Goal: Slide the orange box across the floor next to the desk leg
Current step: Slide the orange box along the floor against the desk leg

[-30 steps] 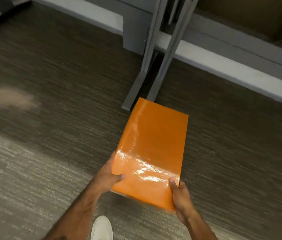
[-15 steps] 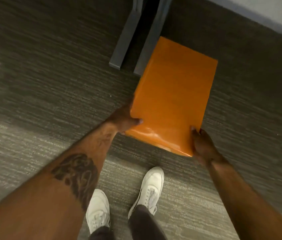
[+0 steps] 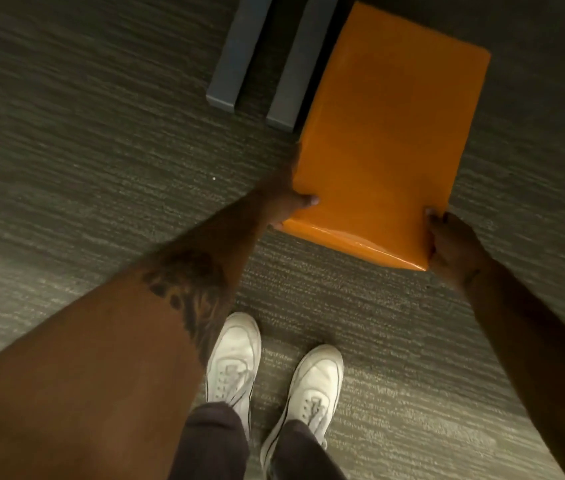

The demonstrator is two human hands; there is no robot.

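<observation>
Orange box gripped at its near corners, lying just beside the desk foot.

The left hand pinches the box's near-left corner, thumb on top; push on at this angle and the long edge may jam against the desk leg at 12 o'clock, or the carpet may drag the box askew. The orange box, at 1 o'clock, is flat, rectangular and glossy, likely slick. The right hand clamps the near-right corner.

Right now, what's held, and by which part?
The orange box, by its near end: left hand on the near-left corner, right hand on the near-right corner, thumbs over the top face.
</observation>
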